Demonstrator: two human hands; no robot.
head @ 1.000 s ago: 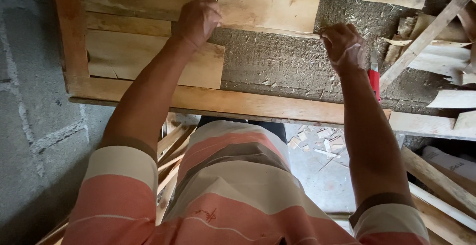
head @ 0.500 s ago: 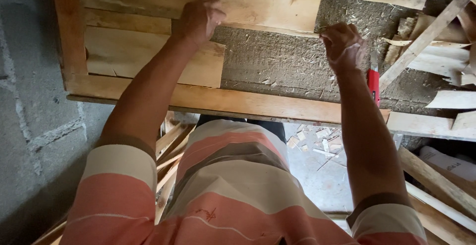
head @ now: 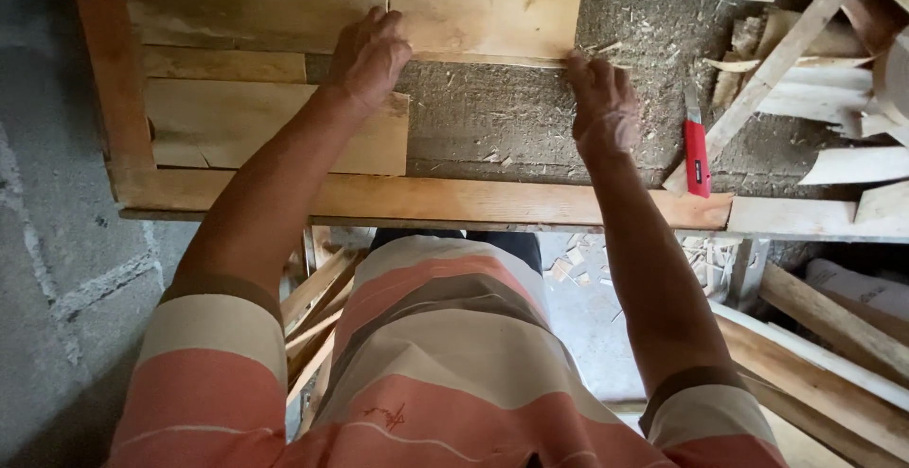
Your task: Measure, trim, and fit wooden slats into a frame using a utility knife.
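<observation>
Left hand point(head: 367, 56) rests flat on the near left edge of a short pale board point(head: 488, 16); right hand point(head: 604, 108) pinches its near right corner. Board lies far on the rough bench top point(head: 511, 123), red utility knife point(head: 697, 151) to the right

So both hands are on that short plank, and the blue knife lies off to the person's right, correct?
Not quite: the knife is red, as the head view shows. Both hands, left and right, do touch the short plank, with the knife to the right.

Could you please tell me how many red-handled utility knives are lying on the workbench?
1. The red utility knife lies on the grey bench top, right of the right hand, beside a slanted wood strip. Scraps at far right may hide more.
</observation>
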